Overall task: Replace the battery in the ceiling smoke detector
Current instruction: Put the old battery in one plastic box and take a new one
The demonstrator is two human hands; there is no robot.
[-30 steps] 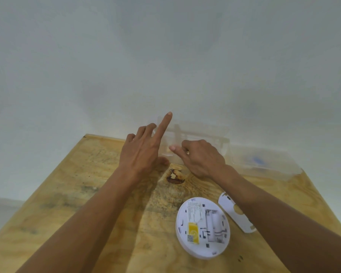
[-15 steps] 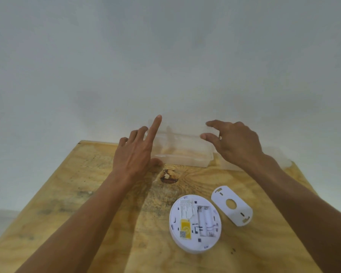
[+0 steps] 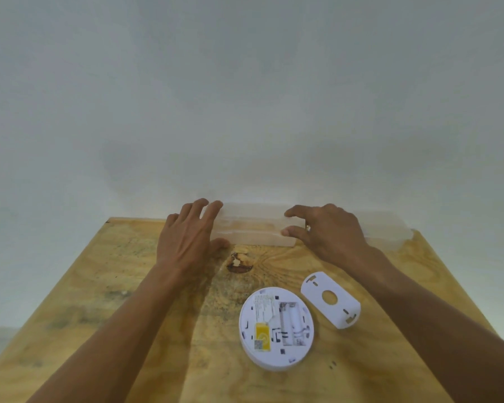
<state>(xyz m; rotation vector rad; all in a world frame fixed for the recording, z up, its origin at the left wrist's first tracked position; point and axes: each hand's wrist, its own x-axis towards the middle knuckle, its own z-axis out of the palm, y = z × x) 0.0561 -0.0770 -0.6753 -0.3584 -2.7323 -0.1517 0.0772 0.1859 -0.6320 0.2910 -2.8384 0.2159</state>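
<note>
At frame centre, the left hand (image 3: 186, 242) and right hand (image 3: 326, 232), fingers spread, gripped opposite ends of a translucent plastic box (image 3: 252, 228). The smoke detector (image 3: 275, 327) lay face down at lower centre on the wooden surface (image 3: 99, 286). Even pressure from both sides would probably keep the box level.

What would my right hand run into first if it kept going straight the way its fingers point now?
The fingers of your right hand point left, straight at the end of the clear plastic box by the wall. They look to be already touching it, though the blur makes contact hard to confirm.
</note>
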